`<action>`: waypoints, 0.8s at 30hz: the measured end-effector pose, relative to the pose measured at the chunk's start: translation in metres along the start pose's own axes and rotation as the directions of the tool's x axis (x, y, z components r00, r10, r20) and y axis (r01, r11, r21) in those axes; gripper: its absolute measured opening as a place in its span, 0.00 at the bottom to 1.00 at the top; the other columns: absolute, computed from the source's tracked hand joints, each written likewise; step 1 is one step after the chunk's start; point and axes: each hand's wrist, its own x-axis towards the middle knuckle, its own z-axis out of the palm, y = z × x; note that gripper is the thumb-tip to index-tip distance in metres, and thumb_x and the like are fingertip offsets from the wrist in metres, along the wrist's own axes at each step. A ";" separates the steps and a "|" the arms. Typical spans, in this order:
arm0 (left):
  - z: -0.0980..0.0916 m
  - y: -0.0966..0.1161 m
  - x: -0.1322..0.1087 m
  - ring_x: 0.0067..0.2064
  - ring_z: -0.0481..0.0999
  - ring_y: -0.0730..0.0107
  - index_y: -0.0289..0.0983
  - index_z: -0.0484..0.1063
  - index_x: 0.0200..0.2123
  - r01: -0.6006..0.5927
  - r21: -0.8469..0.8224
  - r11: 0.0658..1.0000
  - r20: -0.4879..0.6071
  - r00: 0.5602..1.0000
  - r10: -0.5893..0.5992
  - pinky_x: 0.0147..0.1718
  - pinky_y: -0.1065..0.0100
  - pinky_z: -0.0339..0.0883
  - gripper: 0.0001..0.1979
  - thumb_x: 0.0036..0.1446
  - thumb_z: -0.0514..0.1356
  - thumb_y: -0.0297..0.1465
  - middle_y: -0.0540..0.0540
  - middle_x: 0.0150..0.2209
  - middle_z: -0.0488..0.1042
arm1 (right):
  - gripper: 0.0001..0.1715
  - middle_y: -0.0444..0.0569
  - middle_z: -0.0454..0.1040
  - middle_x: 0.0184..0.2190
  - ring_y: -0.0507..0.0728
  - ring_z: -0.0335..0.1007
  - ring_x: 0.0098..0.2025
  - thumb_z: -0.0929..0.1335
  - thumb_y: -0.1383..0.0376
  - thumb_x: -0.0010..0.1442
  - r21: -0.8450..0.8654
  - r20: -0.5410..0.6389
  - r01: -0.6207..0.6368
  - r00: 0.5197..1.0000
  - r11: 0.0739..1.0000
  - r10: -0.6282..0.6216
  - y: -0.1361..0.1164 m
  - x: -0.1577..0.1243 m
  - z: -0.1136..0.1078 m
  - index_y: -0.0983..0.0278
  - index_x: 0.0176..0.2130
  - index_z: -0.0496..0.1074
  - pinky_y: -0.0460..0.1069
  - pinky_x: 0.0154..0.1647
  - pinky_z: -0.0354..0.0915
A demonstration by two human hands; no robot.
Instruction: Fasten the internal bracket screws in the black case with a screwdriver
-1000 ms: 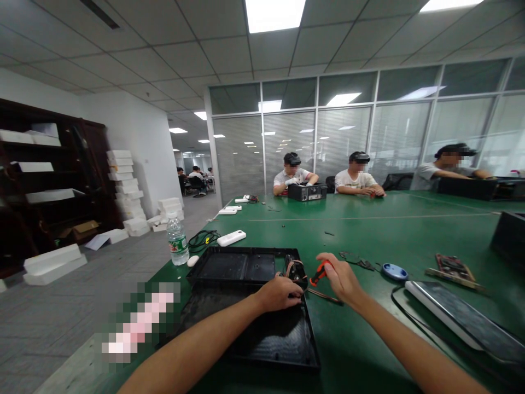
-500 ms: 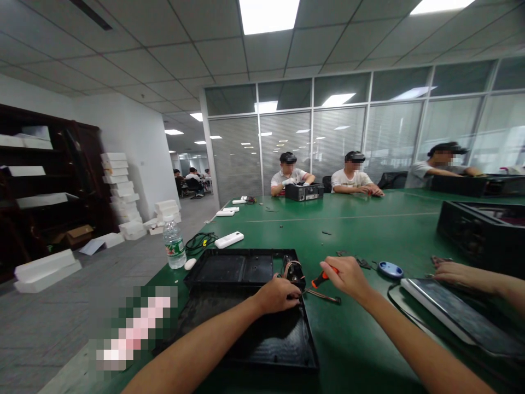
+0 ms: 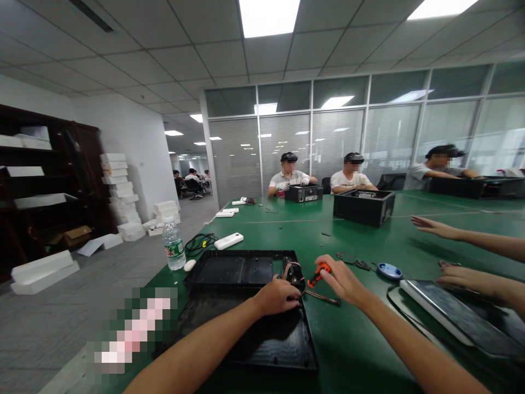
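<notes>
In my right hand (image 3: 339,280) is a screwdriver (image 3: 319,274) with an orange and black handle, its lower end pointing down and left toward my left hand. My left hand (image 3: 275,296) is closed at the right side of a black plastic casing (image 3: 241,323); whatever its fingers pinch is hidden. Thin multicoloured wires (image 3: 293,269) loop at the casing's upper right corner, just beyond my left fingers. A bundled cable (image 3: 323,297) with a dark connector runs from there onto the green table, below my right hand.
Right of me are a blue round dish (image 3: 389,271), a tablet-like slab (image 3: 447,314) and a co-worker's hands. A black computer case (image 3: 363,207) stands farther back. At left are a water bottle (image 3: 174,246), black cable (image 3: 200,241) and white device (image 3: 228,241).
The black computer case has moved from the right to the middle back of the table, and a co-worker's outstretched hand now shows. My right hand's screwdriver has tilted more upright; my left hand stays.
</notes>
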 end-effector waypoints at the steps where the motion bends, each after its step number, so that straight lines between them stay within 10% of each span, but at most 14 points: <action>1: -0.001 0.000 0.000 0.38 0.73 0.69 0.37 0.72 0.38 0.005 0.005 1.000 0.004 1.000 -0.005 0.42 0.70 0.60 0.08 0.53 0.60 0.32 0.49 0.34 0.76 | 0.14 0.48 0.72 0.29 0.54 0.67 0.29 0.56 0.60 0.63 -0.003 -0.001 -0.011 1.000 1.000 0.011 0.000 0.000 0.000 0.63 0.40 0.65 0.48 0.31 0.58; 6: -0.004 0.001 0.000 0.39 0.73 0.70 0.38 0.72 0.38 0.026 0.006 1.000 0.041 0.999 -0.026 0.43 0.71 0.58 0.08 0.53 0.59 0.33 0.49 0.35 0.76 | 0.17 0.44 0.67 0.19 0.52 0.63 0.22 0.58 0.57 0.62 -0.104 -0.005 -0.008 1.000 0.995 0.007 0.014 0.000 -0.001 0.63 0.28 0.65 0.46 0.27 0.56; 20: -0.008 0.002 -0.002 0.39 0.73 0.70 0.37 0.71 0.39 0.036 -0.012 0.999 0.042 0.998 -0.035 0.44 0.70 0.58 0.09 0.53 0.60 0.32 0.49 0.35 0.76 | 0.17 0.48 0.72 0.31 0.54 0.67 0.30 0.58 0.57 0.62 0.035 0.039 0.014 0.999 0.999 -0.015 0.012 0.000 -0.003 0.65 0.46 0.62 0.47 0.33 0.61; 24: -0.006 0.002 -0.002 0.39 0.73 0.70 0.37 0.72 0.39 0.056 -0.057 0.997 0.037 0.998 -0.054 0.43 0.70 0.59 0.09 0.53 0.60 0.31 0.49 0.35 0.76 | 0.14 0.45 0.70 0.24 0.53 0.65 0.25 0.62 0.54 0.58 0.005 0.038 -0.075 0.996 0.997 0.075 0.017 0.002 0.002 0.63 0.33 0.65 0.47 0.27 0.60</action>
